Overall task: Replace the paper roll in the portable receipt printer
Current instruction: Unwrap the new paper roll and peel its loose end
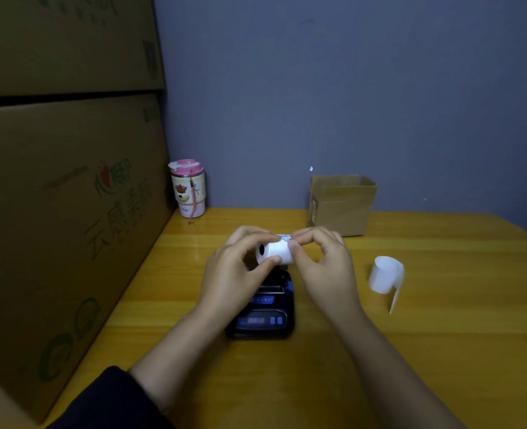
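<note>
Gripping new paper roll point(274, 251) with both hands, left hand point(235, 270) clamped round it, right hand point(324, 261) fingertips pinching its top edge, hovering above black printer point(263, 311).

one head view, looking forward and down, close over the table point(410, 335).

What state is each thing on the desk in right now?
New roll: held above the printer by both hands, left hand, right hand.
Printer: flat on the desk, cover state unclear.
Loose paper: curled, standing right of the printer.
Box: open on top.
Tumbler: upright, lid on.
</note>
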